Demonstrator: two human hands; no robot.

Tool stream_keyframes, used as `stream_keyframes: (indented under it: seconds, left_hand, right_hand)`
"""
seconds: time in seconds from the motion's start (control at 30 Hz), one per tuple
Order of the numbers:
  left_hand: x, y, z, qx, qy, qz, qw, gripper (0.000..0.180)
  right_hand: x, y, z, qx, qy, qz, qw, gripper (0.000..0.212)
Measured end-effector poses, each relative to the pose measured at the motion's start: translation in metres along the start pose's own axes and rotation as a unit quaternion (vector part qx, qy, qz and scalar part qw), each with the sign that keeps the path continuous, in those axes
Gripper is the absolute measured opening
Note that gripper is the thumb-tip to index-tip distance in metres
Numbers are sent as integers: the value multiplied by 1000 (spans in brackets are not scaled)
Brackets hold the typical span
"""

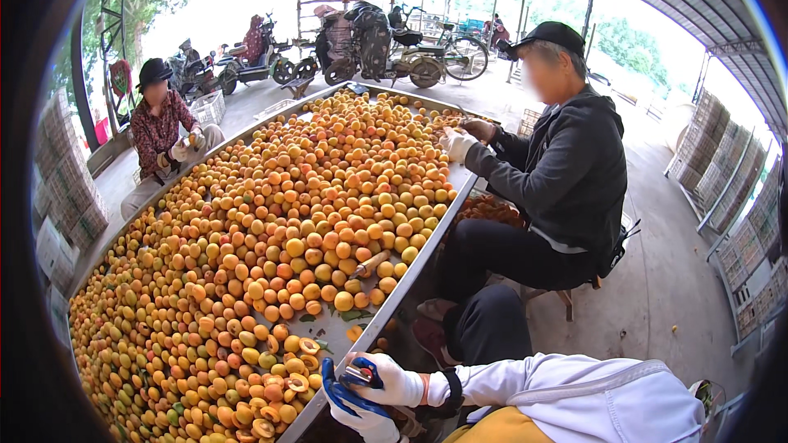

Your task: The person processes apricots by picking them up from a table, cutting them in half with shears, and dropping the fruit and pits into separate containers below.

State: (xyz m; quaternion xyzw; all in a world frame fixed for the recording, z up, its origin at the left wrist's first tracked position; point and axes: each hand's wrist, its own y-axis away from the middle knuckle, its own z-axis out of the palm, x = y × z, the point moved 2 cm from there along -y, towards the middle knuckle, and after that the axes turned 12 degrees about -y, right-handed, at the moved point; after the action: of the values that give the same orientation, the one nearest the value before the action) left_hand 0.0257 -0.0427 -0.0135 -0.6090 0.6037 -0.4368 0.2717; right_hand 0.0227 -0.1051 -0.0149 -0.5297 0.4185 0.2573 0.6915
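Both my hands are in white gloves with blue palms, close together at the near right edge of the sorting table (390,312). My right hand (392,381), wearing a dark wristband, is closed around a short silver metal tool (358,374); its exact kind is unclear. Just below, my left hand (359,417) has its blue fingers curled up beside the tool; what they hold, if anything, is hidden. Heaped over the table lie many orange-yellow apricots (279,221). Several cut apricot halves (309,345) rest nearest my hands, and a wooden-handled tool (371,263) lies among the fruit.
A person in a dark jacket (558,164) sits at the table's right side, gloved hands over the fruit. Another person in a patterned shirt (156,127) works at the left. Stacked crates (722,160) line the right; parked scooters and motorbikes (369,41) stand behind.
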Motion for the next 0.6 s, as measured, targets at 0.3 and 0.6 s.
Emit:
stream_keyframes:
  seconds: [0.3, 0.6]
  left_hand:
    - [-55, 10, 8, -367, 704, -418, 442, 32]
    - [-66, -19, 1, -433, 721, -381, 383, 45]
  right_hand:
    - [-14, -21, -5, -173, 59, 119, 976, 38]
    - [-17, -24, -22, -34, -228, 459, 858, 19]
